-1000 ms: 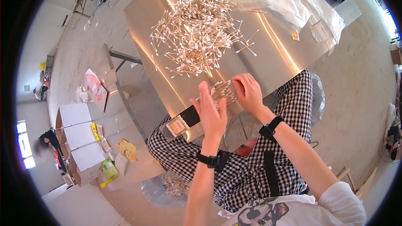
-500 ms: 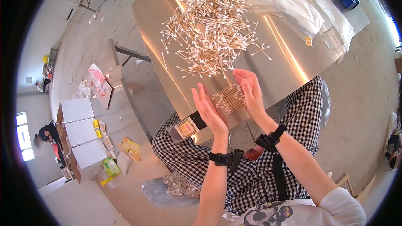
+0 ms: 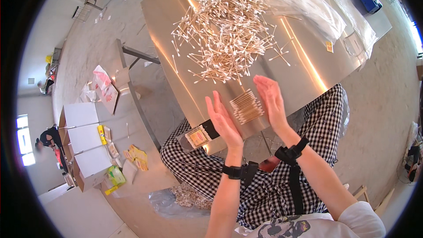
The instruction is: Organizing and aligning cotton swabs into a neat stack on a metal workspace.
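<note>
Around the left fingers (image 3: pixel 218 110) and right fingers (image 3: pixel 269 90) is a shiny metal tabletop (image 3: pixel 172 39), with a grey floor (image 3: pixel 374 92) beyond it. Ahead of the fingers lies a heap of swabs (image 3: pixel 229 35); a clear bag (image 3: pixel 304 2) spreads farther ahead, to the right. Far left stands a white carton (image 3: pixel 83 136), its inside hidden. A pack (image 3: pixel 198 136) of lined-up swabs sits just left of the left fingers, and low behind them a clear sack (image 3: pixel 161 202) holds more sticks. Both sets of fingers are straight and open, gripping nothing, flanking a bundle (image 3: pixel 246 107) of swabs; a second ago it was splayed, and now it lies in neat parallel rows.
</note>
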Tool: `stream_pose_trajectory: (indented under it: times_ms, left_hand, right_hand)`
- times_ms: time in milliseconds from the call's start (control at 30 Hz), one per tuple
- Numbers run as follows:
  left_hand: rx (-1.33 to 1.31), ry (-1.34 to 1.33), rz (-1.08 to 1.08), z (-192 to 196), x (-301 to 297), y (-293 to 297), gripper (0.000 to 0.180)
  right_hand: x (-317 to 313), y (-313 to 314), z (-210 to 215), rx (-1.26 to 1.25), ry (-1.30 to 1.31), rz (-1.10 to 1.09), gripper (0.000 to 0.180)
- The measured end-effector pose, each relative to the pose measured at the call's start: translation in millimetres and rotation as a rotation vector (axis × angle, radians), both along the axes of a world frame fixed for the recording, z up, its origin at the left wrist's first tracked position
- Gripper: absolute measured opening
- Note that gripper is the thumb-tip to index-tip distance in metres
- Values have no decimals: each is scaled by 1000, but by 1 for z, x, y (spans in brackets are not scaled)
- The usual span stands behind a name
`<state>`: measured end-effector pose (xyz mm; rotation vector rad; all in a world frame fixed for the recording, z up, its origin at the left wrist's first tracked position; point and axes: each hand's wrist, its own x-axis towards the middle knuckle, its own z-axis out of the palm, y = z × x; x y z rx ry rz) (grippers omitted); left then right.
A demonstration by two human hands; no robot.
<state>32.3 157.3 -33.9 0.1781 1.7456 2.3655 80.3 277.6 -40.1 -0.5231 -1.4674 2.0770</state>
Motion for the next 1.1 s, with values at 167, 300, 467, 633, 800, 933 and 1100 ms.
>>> stream_pose_trajectory:
  times_ms: [167, 300, 467, 633, 800, 933, 1100]
  left_hand:
    - [56, -51, -10, -1, 8, 9, 77]
    - [16, -36, 72, -5, 5, 4, 76]
    - [59, -9, 62, 0, 12, 17, 72]
    - [-665, 411, -122, 11, 23, -1, 75]
    - [-1294, 735, -454, 7, 52, -3, 88]
    - [-1312, 763, -423, -7, 60, -2, 94]
    - [-1328, 791, -407, -9, 65, -2, 91]
  right_hand:
    - [-4, -11, -2, -2, 29, 35, 58]
    - [-5, 4, -1, -43, 16, -12, 58]
    - [-10, -13, 2, -51, -1, 37, 52]
    - [-6, 14, 4, 241, -147, -17, 28]
    - [-13, 28, 24, 860, -401, 333, 6]
    - [-20, 29, 23, 1035, -353, 387, 4]
    - [-30, 26, 27, 1176, -419, 506, 7]
